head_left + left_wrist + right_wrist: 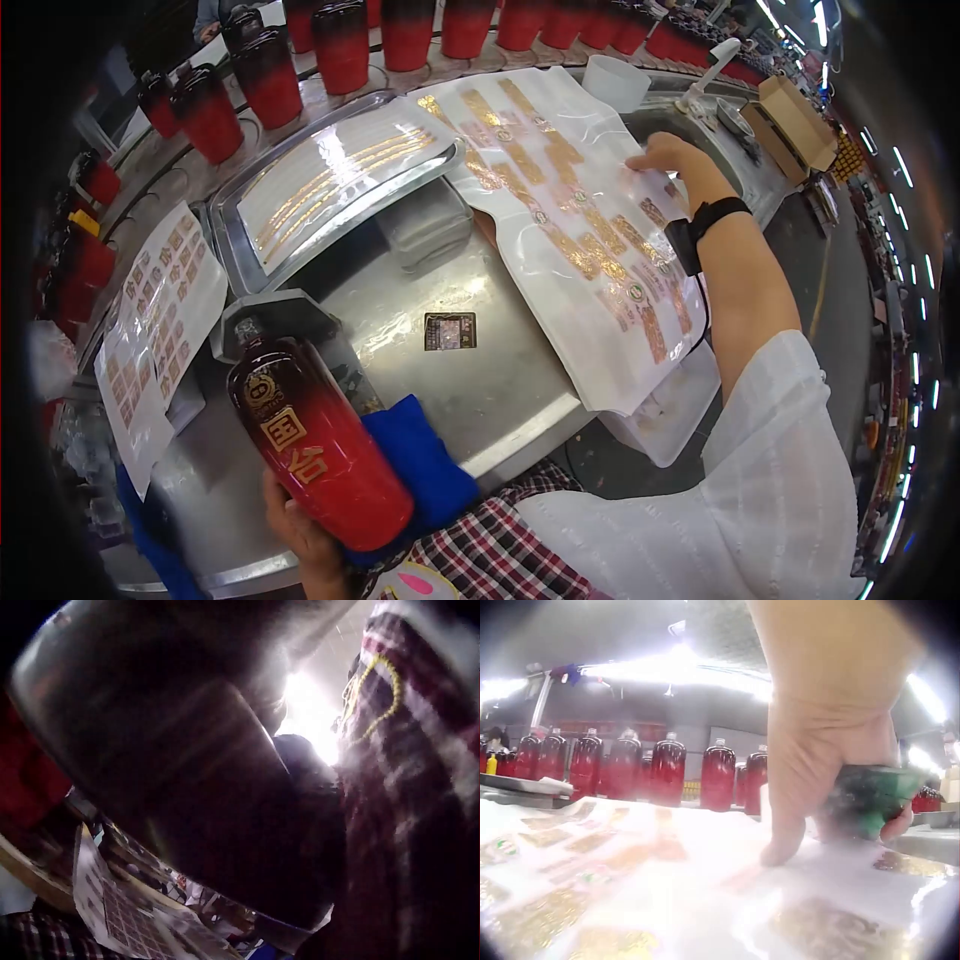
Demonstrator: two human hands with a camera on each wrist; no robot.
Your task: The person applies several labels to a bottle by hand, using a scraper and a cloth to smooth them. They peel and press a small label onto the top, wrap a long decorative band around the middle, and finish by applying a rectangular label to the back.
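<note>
Left hand [300,530] grips the bottle [310,430] base near-left, neck pointing far; right hand [670,155], clutching green object [866,799], presses label sheet [570,240] far-right.

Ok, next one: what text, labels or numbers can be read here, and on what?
"国台": gold characters on the red bottle gripped by the left hand.
The emblem on its neck: too small.
Gold labels on the large sheet under the right hand, which holds a green object: blurred.
The small label sheet at left: unreadable.
</note>
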